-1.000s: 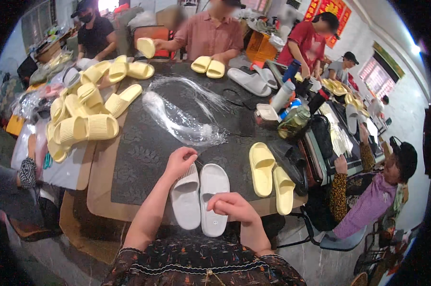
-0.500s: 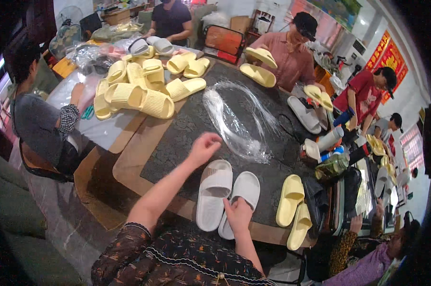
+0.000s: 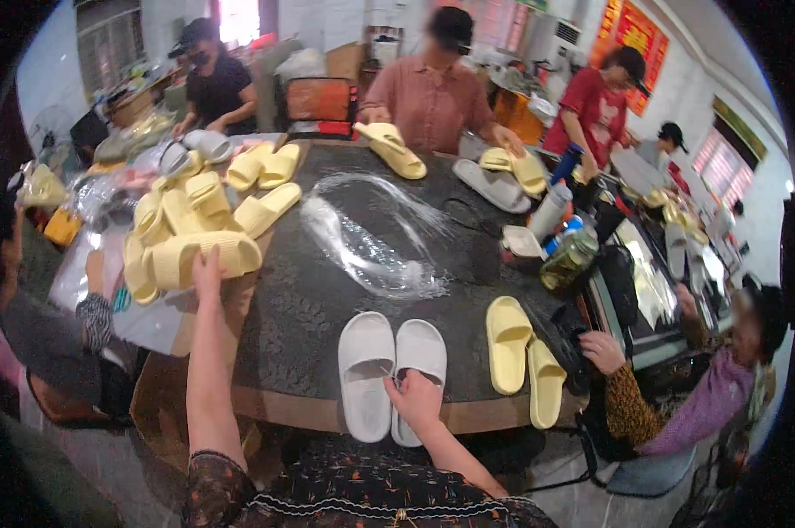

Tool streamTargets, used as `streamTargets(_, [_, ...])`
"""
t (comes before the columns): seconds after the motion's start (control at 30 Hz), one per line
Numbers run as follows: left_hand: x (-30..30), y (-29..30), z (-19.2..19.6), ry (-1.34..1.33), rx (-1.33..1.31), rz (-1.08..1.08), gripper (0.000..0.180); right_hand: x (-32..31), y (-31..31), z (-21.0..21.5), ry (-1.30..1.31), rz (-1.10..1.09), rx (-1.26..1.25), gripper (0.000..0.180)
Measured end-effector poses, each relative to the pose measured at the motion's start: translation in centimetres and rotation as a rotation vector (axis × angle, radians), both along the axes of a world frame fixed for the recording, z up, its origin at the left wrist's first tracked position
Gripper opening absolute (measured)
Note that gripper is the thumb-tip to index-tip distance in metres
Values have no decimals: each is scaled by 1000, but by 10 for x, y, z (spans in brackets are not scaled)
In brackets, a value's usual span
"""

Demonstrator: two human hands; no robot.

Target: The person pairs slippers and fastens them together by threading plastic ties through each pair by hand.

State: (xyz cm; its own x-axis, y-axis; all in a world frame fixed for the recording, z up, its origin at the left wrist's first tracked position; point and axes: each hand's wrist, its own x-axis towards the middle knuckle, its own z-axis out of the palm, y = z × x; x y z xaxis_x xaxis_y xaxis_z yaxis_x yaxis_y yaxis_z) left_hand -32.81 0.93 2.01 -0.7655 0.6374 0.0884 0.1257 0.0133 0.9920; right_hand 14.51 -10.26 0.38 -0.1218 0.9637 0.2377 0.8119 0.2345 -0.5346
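Reaching out to the left, my left hand (image 3: 207, 271) has its fingers closed on the near edge of a ribbed yellow slipper (image 3: 243, 255). That slipper lies at the front of a heap of yellow slippers (image 3: 179, 211). In front of me a pair of light grey slippers rests near the table edge, toes pointing away. My right hand (image 3: 417, 400) grips the right grey slipper (image 3: 422, 345) at its foot opening, some fingers hidden inside. The left grey slipper (image 3: 366, 339) lies beside it, untouched. A yellow pair (image 3: 508, 343) sits to the right.
Clear plastic bags (image 3: 362, 246) are spread mid-table. Jars and bottles (image 3: 571, 255) stand at the right, near a black bag (image 3: 566, 339). A person across the table handles yellow slippers (image 3: 393, 151); another person's hand (image 3: 602, 352) is at the right edge. Others work around.
My left hand has swung left from above the grey pair to the yellow heap and taken hold of a slipper. My right hand stays at the right grey slipper. The view has turned.
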Motion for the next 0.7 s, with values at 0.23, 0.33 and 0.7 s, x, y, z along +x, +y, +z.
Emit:
streamTargets(0.23, [60,-86,2,-36,176,-117,35,34,-18,25,124,10,-75,39])
streamTargets(0.33, [79,-110,15,237,96,-301,31,56,-20,31,111,-21,-64,37])
streamTargets(0.7, [206,-112,90,1297,116,-1042,13,84,-26,60,80,-259,-31,33])
